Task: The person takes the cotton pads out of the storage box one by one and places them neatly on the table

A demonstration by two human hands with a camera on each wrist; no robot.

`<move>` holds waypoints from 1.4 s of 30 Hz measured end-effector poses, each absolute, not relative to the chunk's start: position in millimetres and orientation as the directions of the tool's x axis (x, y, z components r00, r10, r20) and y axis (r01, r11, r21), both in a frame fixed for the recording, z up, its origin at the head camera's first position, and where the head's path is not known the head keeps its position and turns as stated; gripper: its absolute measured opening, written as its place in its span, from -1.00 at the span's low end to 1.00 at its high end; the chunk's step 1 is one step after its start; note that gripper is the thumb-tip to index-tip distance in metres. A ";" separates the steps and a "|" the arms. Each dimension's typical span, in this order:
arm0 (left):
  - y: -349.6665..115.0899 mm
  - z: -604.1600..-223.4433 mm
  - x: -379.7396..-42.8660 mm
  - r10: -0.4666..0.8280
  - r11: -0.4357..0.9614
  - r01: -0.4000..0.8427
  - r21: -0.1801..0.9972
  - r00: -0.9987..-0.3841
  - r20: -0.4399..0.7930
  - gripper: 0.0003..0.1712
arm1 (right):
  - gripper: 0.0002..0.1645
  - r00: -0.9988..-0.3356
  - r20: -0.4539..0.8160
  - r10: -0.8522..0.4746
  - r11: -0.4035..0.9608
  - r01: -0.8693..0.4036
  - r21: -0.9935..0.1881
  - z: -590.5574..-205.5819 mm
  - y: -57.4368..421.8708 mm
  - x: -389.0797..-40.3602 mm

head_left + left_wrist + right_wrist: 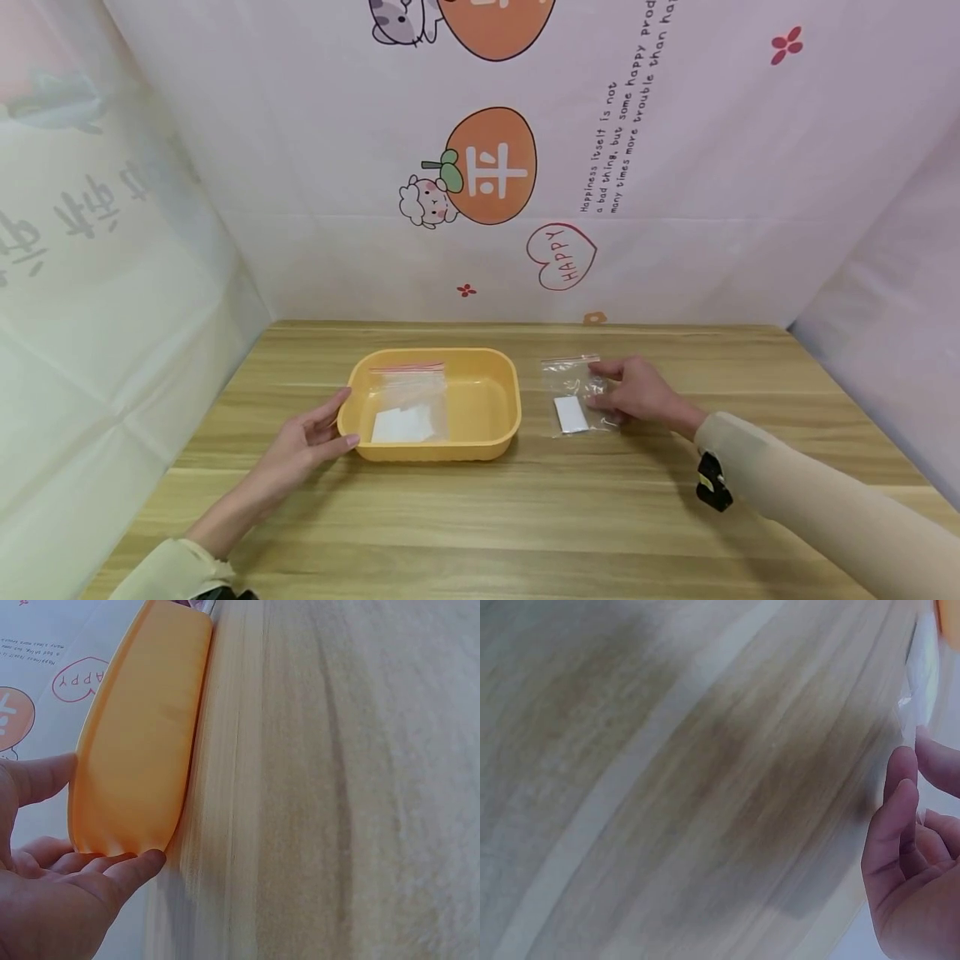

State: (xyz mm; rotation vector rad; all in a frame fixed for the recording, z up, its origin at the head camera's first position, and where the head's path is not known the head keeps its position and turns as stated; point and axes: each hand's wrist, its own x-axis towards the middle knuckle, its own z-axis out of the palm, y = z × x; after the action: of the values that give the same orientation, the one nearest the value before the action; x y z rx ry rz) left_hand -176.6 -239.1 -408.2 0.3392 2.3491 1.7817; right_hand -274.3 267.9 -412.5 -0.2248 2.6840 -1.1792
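Observation:
At the left end of a yellow plastic basin [480, 451], my left hand [303, 442] holds the end, thumb and fingers spread along it. In the left wrist view, the fingers [135, 874] lie against the basin's end wall, with the thumb at the rim. Inside the basin lies a clear zip bag [427, 392] with a red strip and white pieces in it. To the right, my right hand [637, 392] pinches the right edge of another clear zip bag [570, 379], which lies flat on the table with a white rectangular piece [572, 414] inside.
The wood-grain table [480, 525] meets a printed cloth backdrop [675, 250] at its far edge. Pale cloth [112, 375] hangs along the left side, and more on the right. A black device [712, 482] is strapped at the right wrist.

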 end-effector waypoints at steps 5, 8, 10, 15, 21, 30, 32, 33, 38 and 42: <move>-240.0 -409.0 -176.4 0.288 0.248 0.077 0.966 -0.958 0.002 -0.05 | -0.10 -0.968 -0.106 -0.229 0.695 -0.087 -0.713 -414.3 270.0 -275.8; -240.6 -409.6 -176.4 0.289 0.245 0.077 0.966 -0.957 0.003 -0.05 | -0.09 -0.968 -0.100 -0.231 0.710 -0.097 -0.697 -413.9 270.5 -276.5; -241.1 -410.2 -176.4 0.284 0.245 0.073 0.967 -0.959 0.001 -0.06 | -0.07 -0.969 -0.105 -0.224 0.718 -0.091 -0.690 -413.2 270.6 -276.8; -242.3 -411.7 -176.5 0.279 0.244 0.067 0.967 -0.960 -0.004 -0.05 | -0.05 -0.971 -0.125 -0.206 0.734 -0.069 -0.675 -411.5 270.6 -276.5; -243.1 -412.6 -176.0 0.286 0.217 0.083 0.973 -0.958 0.018 -0.06 | -0.09 -0.970 -0.124 -0.207 0.737 -0.072 -0.672 -405.3 269.5 -272.3; -245.2 -412.4 -176.1 0.275 0.186 0.050 0.981 -0.962 -0.004 -0.06 | -0.42 -0.972 -0.007 -0.234 0.703 -0.164 -0.692 -379.6 265.3 -264.8; -245.3 -413.8 -177.3 0.268 0.186 0.041 0.982 -0.963 -0.011 -0.06 | -0.49 -0.972 0.007 -0.237 0.698 -0.175 -0.695 -371.2 259.7 -261.7; -245.1 -414.4 -177.8 0.265 0.185 0.036 0.982 -0.964 -0.014 -0.05 | -0.53 -0.971 0.012 -0.240 0.696 -0.181 -0.695 -366.9 256.4 -260.1; -244.8 -415.3 -178.8 0.262 0.184 0.015 0.983 -0.965 -0.035 -0.05 | -0.68 -0.965 0.029 -0.262 0.697 -0.210 -0.686 -347.5 240.1 -252.1; -245.6 -413.9 -179.2 0.262 0.182 0.000 0.983 -0.964 -0.049 -0.03 | -0.76 -0.961 0.016 -0.277 0.720 -0.219 -0.659 -334.9 225.0 -248.3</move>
State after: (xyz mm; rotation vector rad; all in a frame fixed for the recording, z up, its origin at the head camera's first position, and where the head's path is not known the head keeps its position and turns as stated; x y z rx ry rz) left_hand -179.2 -245.6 -413.9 0.2543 2.2477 1.8689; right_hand -248.3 225.0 -334.9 -0.4100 2.8353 -1.0701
